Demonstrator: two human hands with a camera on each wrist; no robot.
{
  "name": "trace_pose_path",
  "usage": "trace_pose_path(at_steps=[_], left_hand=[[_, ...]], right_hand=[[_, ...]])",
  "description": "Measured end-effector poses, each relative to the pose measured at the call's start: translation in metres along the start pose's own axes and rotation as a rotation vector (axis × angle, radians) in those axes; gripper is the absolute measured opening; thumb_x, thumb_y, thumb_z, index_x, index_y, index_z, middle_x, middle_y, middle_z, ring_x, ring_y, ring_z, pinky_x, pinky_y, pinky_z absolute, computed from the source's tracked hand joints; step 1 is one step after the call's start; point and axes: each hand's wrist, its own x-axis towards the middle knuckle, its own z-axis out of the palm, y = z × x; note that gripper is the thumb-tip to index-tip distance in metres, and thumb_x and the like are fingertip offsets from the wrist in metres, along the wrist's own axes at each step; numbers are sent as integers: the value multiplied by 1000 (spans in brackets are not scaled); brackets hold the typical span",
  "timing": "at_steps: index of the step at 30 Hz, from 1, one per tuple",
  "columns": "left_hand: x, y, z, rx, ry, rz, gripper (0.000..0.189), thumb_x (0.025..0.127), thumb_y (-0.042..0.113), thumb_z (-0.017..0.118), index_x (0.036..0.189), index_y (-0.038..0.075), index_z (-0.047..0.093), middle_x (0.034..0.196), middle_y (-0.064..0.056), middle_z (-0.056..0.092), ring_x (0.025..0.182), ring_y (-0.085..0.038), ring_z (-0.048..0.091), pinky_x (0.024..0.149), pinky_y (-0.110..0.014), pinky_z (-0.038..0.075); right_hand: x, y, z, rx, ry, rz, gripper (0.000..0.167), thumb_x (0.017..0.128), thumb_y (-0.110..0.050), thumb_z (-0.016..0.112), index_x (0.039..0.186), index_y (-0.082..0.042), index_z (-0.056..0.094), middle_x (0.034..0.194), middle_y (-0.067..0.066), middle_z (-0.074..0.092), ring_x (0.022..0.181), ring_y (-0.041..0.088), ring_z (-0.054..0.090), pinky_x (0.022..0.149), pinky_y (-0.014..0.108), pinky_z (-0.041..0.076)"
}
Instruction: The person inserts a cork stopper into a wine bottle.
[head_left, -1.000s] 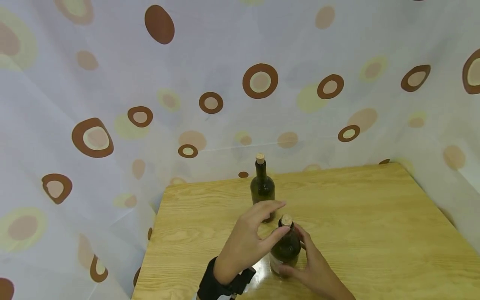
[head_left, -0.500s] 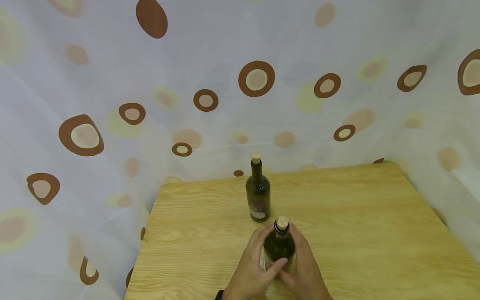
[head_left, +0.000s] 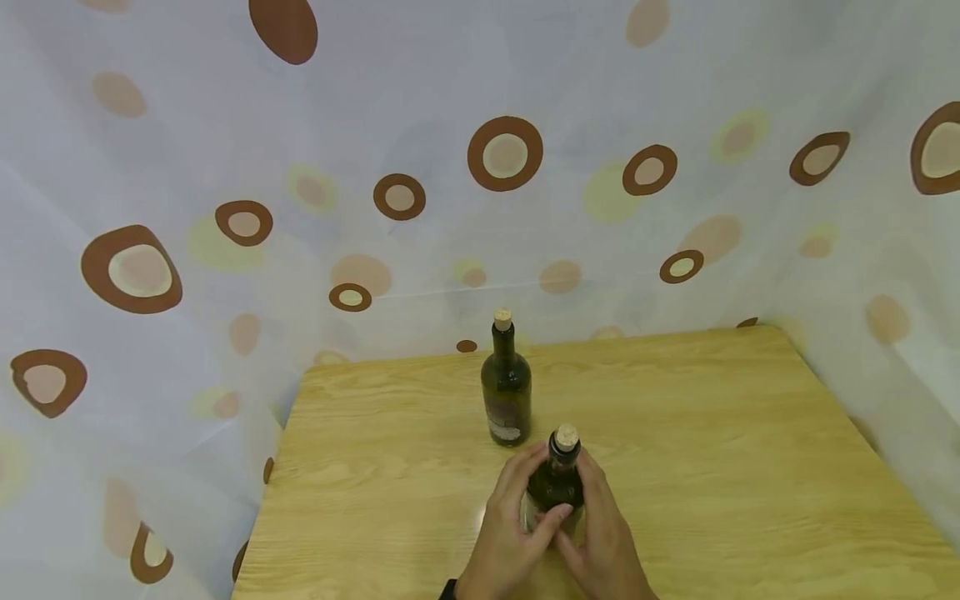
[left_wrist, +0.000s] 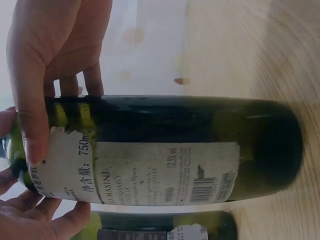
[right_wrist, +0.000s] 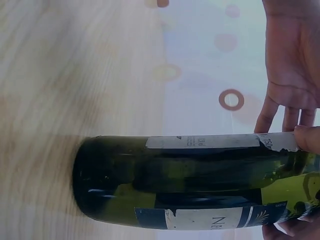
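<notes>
A dark green wine bottle (head_left: 555,486) with a cork (head_left: 567,437) in its mouth stands upright near the table's front. My left hand (head_left: 501,527) grips its left side, thumb across the front. From the right, my right hand (head_left: 609,529) holds the same bottle, fingers curled around its shoulder. In the left wrist view, which is turned sideways, a worn white label (left_wrist: 165,172) with print and a barcode shows below the fingers. The right wrist view shows the bottle's other label (right_wrist: 200,219), dark and white, partly torn.
A second corked green wine bottle (head_left: 507,392) stands upright behind and slightly left of the held one. Both are on a light wood-grain table (head_left: 712,433). A white curtain (head_left: 420,100) with brown and beige ovals hangs behind and along the sides.
My left hand has moved from beside the front bottle's neck to grip its left side. My right hand stays on the bottle. The head view has shifted a little.
</notes>
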Motion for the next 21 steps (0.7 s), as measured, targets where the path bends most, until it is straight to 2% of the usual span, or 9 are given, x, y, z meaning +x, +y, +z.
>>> trace_pose_path(at_steps=[3,6,8,10,11,15,18,20,21], left_hand=[[7,-5,5,-4,11,7,60,98,20,67,151,12,40,151,-13,43,139,-32,45,110,-46,44],[17,-10,13,-32,7,-4,61,99,21,65,153,15,37,153,-11,41,140,-32,44,111,-47,43],[23,-13,16,-44,1,-4,60,100,22,64,153,14,37,154,-11,40,140,-31,44,111,-47,42],[30,-16,20,-36,0,8,60,100,22,64,153,13,37,154,-10,39,139,-31,44,111,-47,43],[33,-17,22,-23,2,21,60,100,23,64,153,12,37,154,-10,39,139,-32,45,110,-46,44],[51,-23,28,45,20,54,60,101,25,62,153,12,37,153,-12,41,139,-31,45,108,-46,46],[63,-26,35,59,31,37,59,101,28,62,154,15,37,154,-10,40,141,-27,43,109,-44,45],[71,-27,38,60,35,31,58,102,28,61,153,14,37,154,-10,40,142,-27,42,109,-44,44],[75,-28,39,59,36,28,58,102,27,61,153,13,38,154,-10,40,142,-27,42,110,-44,44]], right_hand=[[5,6,-1,-3,14,-20,82,101,-46,50,155,8,22,154,28,35,143,26,33,116,17,22],[10,14,-4,-14,26,-32,84,96,-24,69,154,9,20,153,31,32,147,13,22,116,17,20],[13,17,-5,-32,30,-15,93,84,-4,78,155,8,19,153,32,32,146,15,23,116,15,19],[16,20,-6,-55,29,11,107,69,13,80,156,7,18,152,33,33,144,24,28,115,14,18],[18,23,-7,-70,29,22,109,67,15,80,156,7,18,151,33,33,142,30,31,115,12,18],[29,34,-8,-100,35,38,107,69,17,78,157,4,18,152,32,34,131,47,42,112,7,18],[37,45,-10,-108,39,28,103,72,18,75,157,5,18,154,31,32,130,49,44,110,5,20],[43,52,-11,-118,35,23,101,74,18,73,157,6,17,154,31,32,130,49,45,110,13,32],[45,55,-12,-125,35,16,100,74,18,73,156,7,18,154,32,32,129,49,47,105,18,41]])
